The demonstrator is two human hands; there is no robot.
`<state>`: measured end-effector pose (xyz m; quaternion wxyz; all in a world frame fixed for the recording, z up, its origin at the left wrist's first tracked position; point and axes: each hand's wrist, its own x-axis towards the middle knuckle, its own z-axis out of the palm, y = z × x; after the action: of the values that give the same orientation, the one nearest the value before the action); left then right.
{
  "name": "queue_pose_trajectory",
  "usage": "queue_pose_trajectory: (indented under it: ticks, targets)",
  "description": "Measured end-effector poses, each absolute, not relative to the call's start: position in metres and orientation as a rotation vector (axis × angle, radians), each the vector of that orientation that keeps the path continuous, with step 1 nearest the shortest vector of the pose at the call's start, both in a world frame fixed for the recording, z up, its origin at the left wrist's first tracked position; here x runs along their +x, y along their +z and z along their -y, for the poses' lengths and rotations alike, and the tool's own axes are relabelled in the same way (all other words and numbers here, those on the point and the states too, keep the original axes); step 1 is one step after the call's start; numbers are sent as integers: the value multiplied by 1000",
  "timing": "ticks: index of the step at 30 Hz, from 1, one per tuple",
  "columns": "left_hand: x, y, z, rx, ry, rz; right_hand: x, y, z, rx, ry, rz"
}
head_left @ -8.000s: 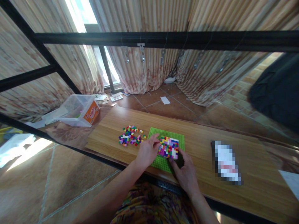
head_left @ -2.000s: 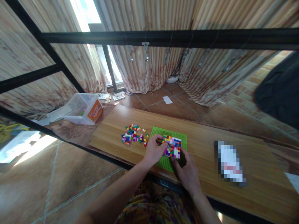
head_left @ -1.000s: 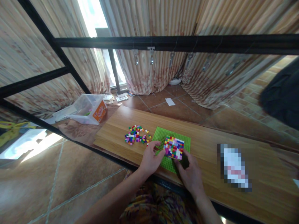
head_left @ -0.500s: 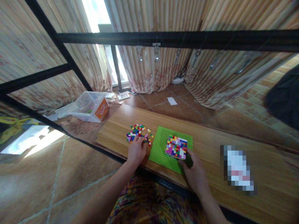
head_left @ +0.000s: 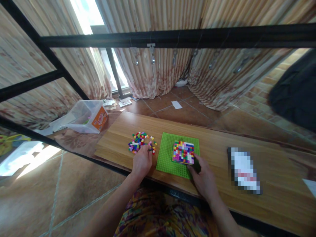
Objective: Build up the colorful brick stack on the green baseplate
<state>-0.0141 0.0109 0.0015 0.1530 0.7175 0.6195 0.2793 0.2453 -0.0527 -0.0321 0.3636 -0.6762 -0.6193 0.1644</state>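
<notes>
From the head view I have the left hand (head_left: 142,160) at the near edge of the loose toy bricks (head_left: 138,142), left of the green studded baseplate (head_left: 165,159). Its fingers bend close together, tips lost among the bricks; I cannot tell whether that grip has one. The multicoloured brick block (head_left: 183,152) sits over the baseplate, right of its middle; its underside is hidden from me. The right hand (head_left: 204,176) is at the block's near right corner, thumb and fingers parted about it; how firm that grip is, I can't make out. Farther right on the desk (head_left: 212,141), a pixelated object (head_left: 244,170), unreadable. A white sheet (head_left: 310,187) is cut off by the frame. Contents of the clear plastic box (head_left: 82,113), far left: only pink and green specks.
</notes>
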Motion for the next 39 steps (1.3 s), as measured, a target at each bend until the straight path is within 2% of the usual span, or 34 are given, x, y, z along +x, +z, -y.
queue_pose_trajectory:
  ticks: [7,14,32,39]
  targets:
    - [10,25,-15,1963,1036,-1444,243,-30,53,-1739,393,1577]
    - [46,39,-17,1978,1102,-1205,242,-30,52,-1697,388,1587]
    - [70,34,-27,2174,999,-1221,238,-25,51,-1692,385,1582]
    - [72,28,-28,2126,1090,-1233,239,-26,52,-1698,388,1585]
